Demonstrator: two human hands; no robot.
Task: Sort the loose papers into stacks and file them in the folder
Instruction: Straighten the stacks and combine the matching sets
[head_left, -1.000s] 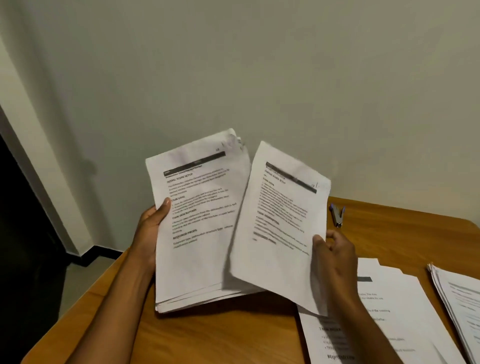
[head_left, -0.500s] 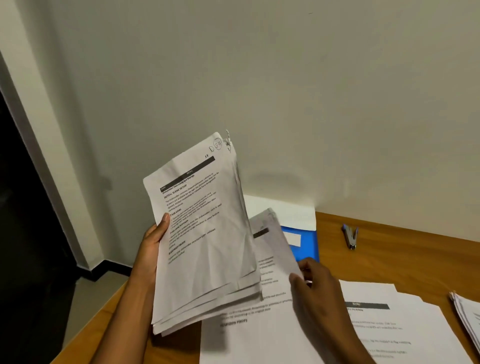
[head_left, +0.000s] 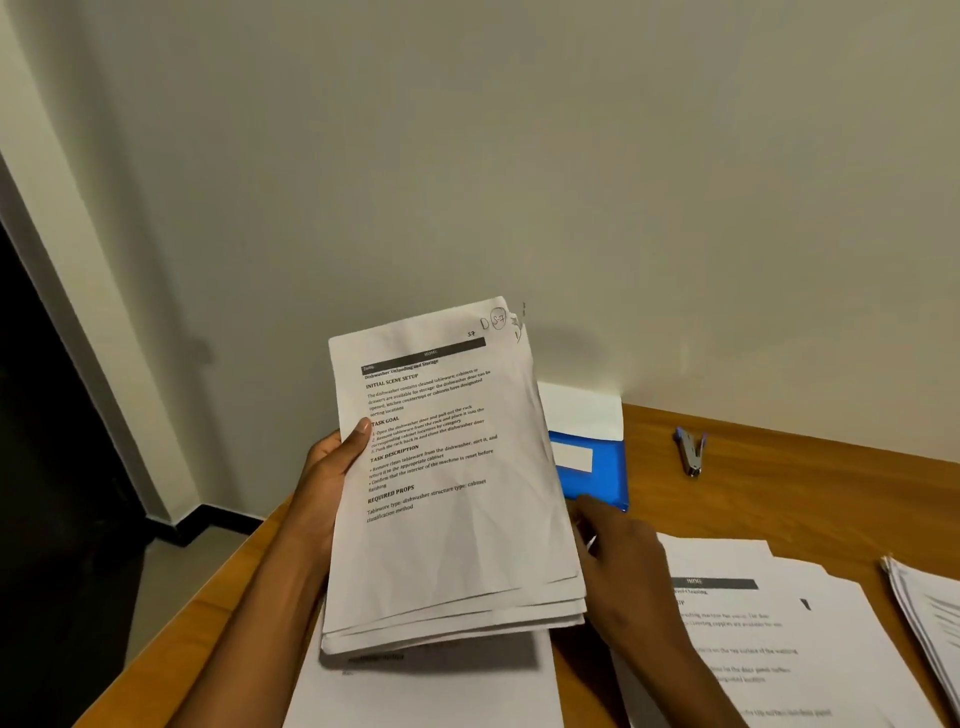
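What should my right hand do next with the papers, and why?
Probably take the top sheet off the stack that your left hand holds upright. Your right hand sits behind the stack's right edge and seems to hold nothing, and piles of sheets already lie on the table.

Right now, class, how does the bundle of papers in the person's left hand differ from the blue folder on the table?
The paper bundle is white, printed and raised off the table in the left hand; the blue folder lies flat on the table near the wall. The bundle shows fully; the folder is partly hidden behind it. Both are flat and rectangular.
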